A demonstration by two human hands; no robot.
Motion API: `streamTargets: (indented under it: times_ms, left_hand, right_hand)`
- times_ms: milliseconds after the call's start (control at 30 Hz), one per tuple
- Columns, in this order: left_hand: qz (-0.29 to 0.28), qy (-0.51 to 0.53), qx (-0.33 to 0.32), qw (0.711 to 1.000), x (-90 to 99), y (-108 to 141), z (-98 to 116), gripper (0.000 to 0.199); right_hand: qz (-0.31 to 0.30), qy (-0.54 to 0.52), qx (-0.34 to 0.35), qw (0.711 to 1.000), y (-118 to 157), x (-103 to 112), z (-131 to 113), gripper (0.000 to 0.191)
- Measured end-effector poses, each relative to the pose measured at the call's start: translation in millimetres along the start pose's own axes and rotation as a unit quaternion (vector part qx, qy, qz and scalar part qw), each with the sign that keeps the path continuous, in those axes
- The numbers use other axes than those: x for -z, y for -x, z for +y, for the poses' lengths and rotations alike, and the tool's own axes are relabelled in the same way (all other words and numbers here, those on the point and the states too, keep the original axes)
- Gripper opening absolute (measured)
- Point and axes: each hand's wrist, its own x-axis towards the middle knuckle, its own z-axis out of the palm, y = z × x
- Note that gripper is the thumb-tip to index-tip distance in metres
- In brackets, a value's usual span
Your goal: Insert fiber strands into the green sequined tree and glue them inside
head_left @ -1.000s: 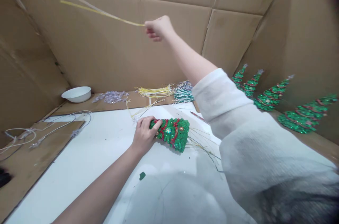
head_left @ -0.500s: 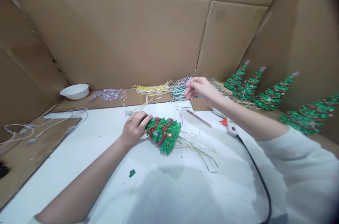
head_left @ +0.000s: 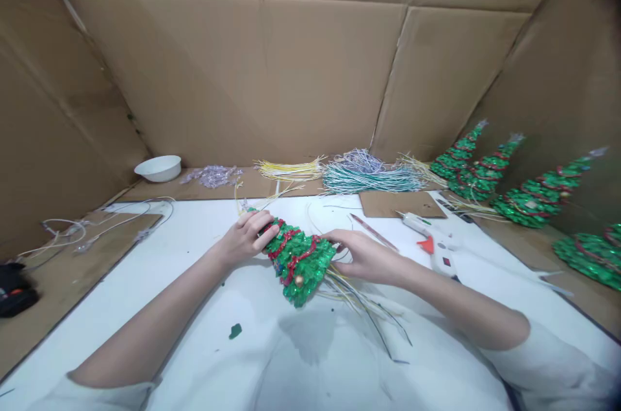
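A small green Christmas tree (head_left: pixel 301 262) with red garland and gold baubles lies tilted over the white tabletop, its top toward the far left. My left hand (head_left: pixel 248 236) is wrapped round its upper part. At the tree's base, my right hand (head_left: pixel 356 257) grips the edge with thumb and fingers; part of the fingertips is hidden behind it. Thin yellow, white and dark wires (head_left: pixel 371 311) trail from under the base toward the right. Past my left hand, the tree's tip (head_left: pixel 245 205) points at more thin wires.
Four-sided cardboard walls surround the table. Along the back stand a white bowl (head_left: pixel 159 168), clear plastic pieces (head_left: pixel 213 176), yellow wires (head_left: pixel 291 169) and green wires (head_left: pixel 373 178). Right: a glue gun (head_left: pixel 416 223), a power strip (head_left: pixel 444 261), several finished-looking trees (head_left: pixel 528 194). Left: white cables (head_left: pixel 97 233).
My right hand has come down from above the wire bundles to the tree's base and closed on it. The tree has turned slightly in my left hand. The view has shifted left.
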Motion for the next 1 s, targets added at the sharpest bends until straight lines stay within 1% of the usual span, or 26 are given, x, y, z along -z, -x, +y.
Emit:
streamTargets:
  times_ms: [100,233,300,367,467,567,633,733,833,933,1000]
  left_hand:
    - [0.005,-0.009,-0.008,1.0,-1.4,2,1,0.036]
    - [-0.004,-0.019,-0.007,1.0,-3.5,4,2,0.038]
    - [-0.01,-0.023,-0.003,1.0,-3.7,3,3,0.038]
    - [-0.02,-0.031,-0.001,0.999,-2.8,-2,3,0.037]
    - [-0.06,-0.042,-0.006,0.997,1.2,-14,3,0.036]
    - [-0.11,-0.016,-0.007,0.994,7.4,-30,2,0.036]
    - [-0.123,0.012,-0.004,0.992,11.5,-41,2,0.036]
    - [-0.133,0.034,-0.001,0.991,15.2,-57,3,0.035]
    - [-0.159,0.039,0.009,0.986,14.5,-71,3,0.034]
    - [-0.182,0.054,0.016,0.982,11.0,-85,2,0.033]
    - [-0.206,0.07,0.013,0.976,8.6,-96,-1,0.031]
  right_hand:
    - [0.053,-0.008,0.012,0.998,-2,-12,2,0.036]
    - [0.104,-0.004,0.022,0.994,-3,-26,5,0.038]
    - [0.121,-0.002,0.034,0.992,-2,-29,6,0.038]
    - [0.126,-0.009,0.025,0.992,-2,-28,7,0.038]
    - [0.097,-0.047,-0.02,0.994,-4,-20,6,0.039]
    - [0.061,-0.059,-0.055,0.995,-6,-10,8,0.038]
    - [0.057,-0.051,-0.062,0.995,-7,-6,13,0.037]
    - [0.068,-0.037,-0.067,0.995,-6,-1,19,0.036]
    - [0.073,0.019,-0.078,0.994,-3,8,20,0.041]
    - [0.033,0.057,-0.084,0.994,2,25,16,0.049]
    - [0.002,0.057,-0.091,0.994,5,39,14,0.049]
